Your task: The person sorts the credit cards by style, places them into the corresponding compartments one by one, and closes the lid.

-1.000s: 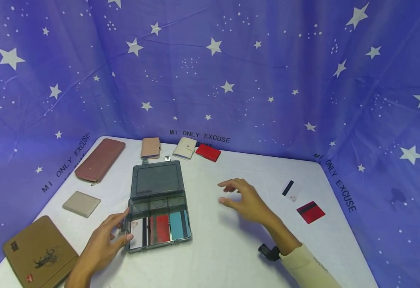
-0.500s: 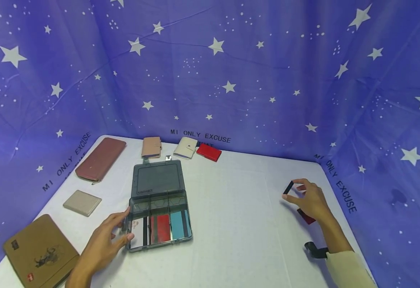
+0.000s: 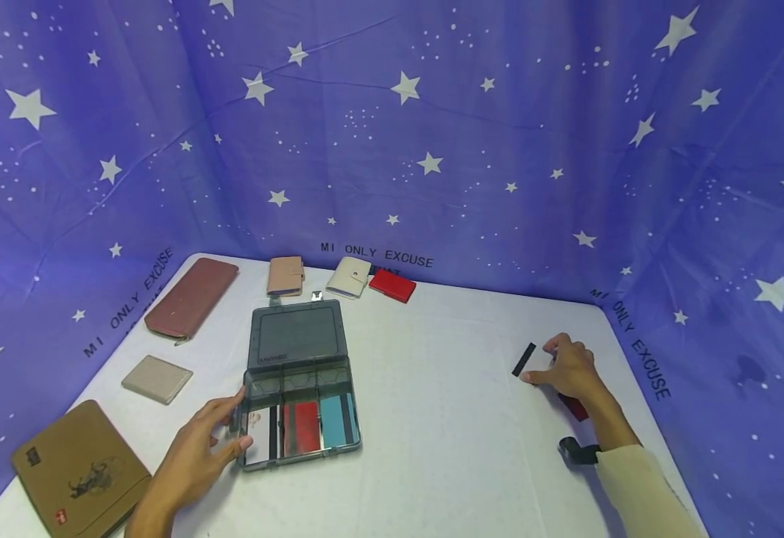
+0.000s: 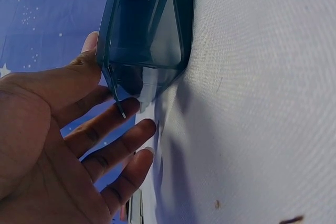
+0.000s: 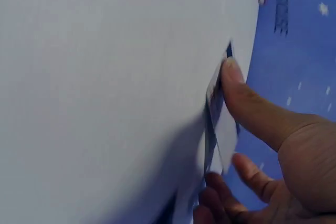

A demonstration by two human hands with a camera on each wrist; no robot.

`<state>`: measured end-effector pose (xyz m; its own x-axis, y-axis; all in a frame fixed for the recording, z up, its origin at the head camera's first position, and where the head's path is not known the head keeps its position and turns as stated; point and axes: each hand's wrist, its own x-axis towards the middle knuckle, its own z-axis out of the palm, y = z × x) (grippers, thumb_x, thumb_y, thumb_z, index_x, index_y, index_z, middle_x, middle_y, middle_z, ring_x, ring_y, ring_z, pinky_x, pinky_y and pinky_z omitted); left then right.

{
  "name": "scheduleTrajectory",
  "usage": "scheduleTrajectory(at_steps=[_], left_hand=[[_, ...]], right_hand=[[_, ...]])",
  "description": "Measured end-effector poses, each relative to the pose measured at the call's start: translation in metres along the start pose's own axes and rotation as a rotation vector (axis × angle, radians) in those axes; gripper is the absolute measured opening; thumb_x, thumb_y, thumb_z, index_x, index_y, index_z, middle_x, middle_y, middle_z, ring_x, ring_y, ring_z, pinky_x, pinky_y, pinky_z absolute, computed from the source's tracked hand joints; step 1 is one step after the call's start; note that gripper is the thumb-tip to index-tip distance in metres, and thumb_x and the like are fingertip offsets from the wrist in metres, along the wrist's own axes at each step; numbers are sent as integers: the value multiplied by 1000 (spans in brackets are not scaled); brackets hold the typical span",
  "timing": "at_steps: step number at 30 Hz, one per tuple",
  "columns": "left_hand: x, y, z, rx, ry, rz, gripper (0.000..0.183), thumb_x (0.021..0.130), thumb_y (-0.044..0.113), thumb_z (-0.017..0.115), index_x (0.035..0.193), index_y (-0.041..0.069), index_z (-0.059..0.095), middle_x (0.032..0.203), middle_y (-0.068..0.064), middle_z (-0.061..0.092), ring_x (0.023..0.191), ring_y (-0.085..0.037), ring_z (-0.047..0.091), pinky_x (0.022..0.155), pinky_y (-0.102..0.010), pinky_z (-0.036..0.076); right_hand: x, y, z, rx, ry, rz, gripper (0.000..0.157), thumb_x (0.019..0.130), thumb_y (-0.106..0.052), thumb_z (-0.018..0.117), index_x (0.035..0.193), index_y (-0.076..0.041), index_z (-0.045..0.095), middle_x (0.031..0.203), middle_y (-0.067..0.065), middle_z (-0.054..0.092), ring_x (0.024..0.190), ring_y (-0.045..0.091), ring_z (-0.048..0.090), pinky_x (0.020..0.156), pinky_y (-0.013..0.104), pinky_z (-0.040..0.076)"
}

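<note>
A dark translucent plastic box [image 3: 297, 332] lies with its lid folded back. In its front compartments sit a white card [image 3: 258, 437], a red card [image 3: 302, 430] and a blue card [image 3: 338, 422]. My left hand [image 3: 196, 452] holds the box's left side, its thumb at the rim and several fingers spread beside the wall. At the right, my right hand [image 3: 569, 370] pinches a white card with a black stripe [image 5: 226, 135] between thumb and fingers, tilted up from the white tabletop. Another red card [image 3: 573, 406] lies partly hidden under that hand.
Along the back lie a pink card holder [image 3: 286, 276], a cream card holder [image 3: 349, 276] and a red wallet [image 3: 392, 285]. At left are a long brown wallet [image 3: 193, 297], a beige wallet [image 3: 157, 379] and an olive pouch [image 3: 82, 471]. Starry purple cloth [image 3: 338, 149] surrounds the table.
My right hand has moved from mid-table to the right and taken hold of the striped white card, which has shifted slightly left. The left hand has stayed at the box.
</note>
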<state>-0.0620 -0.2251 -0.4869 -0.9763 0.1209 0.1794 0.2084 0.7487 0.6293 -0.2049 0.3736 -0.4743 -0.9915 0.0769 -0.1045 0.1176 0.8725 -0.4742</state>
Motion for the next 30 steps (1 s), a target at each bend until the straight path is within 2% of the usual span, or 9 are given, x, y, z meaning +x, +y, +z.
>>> scheduleTrajectory(at_steps=[5,9,14,18,21,24,30], left_hand=[[1,0,0,1,-2,-9,71,87,27,77,149,11,45,137,-8,57,111,-26,62,76,-32,57],[1,-1,1,3,0,-4,71,87,27,77,149,11,46,137,-9,58,110,-26,62,76,-32,57],[0,-2,1,7,3,4,71,87,26,77,149,10,46,136,-9,58,109,-25,62,75,-31,57],[1,-1,1,9,9,6,71,86,25,78,148,10,47,136,-8,58,108,-25,62,75,-32,57],[1,-1,1,11,8,5,71,86,25,78,149,11,47,136,-8,58,108,-25,62,76,-31,57],[0,-2,1,11,7,5,71,87,26,77,149,11,46,136,-8,58,109,-25,62,75,-31,57],[0,-3,1,8,12,12,71,87,25,77,149,10,46,136,-9,58,112,-27,62,75,-32,57]], right_hand=[[0,-31,19,117,-30,-145,72,76,-20,87,129,-5,42,95,17,53,77,25,51,60,31,43],[-7,-65,39,244,-63,-252,57,77,-13,86,123,-10,51,90,12,53,71,18,50,53,26,44],[-22,-116,60,433,-157,-382,41,81,-10,82,116,-10,61,88,11,54,59,12,50,47,23,45],[-36,-160,76,594,-254,-445,33,84,-5,79,113,-6,64,87,15,58,58,21,61,54,37,59],[-48,-192,89,680,-327,-460,29,86,-3,76,112,-8,65,87,16,61,62,36,67,59,50,60],[-59,-222,104,718,-394,-483,27,87,-4,74,112,-12,67,86,13,64,64,43,68,59,51,59],[-78,-274,138,757,-479,-543,22,90,-7,72,111,-14,68,83,7,69,64,37,70,57,43,60]])
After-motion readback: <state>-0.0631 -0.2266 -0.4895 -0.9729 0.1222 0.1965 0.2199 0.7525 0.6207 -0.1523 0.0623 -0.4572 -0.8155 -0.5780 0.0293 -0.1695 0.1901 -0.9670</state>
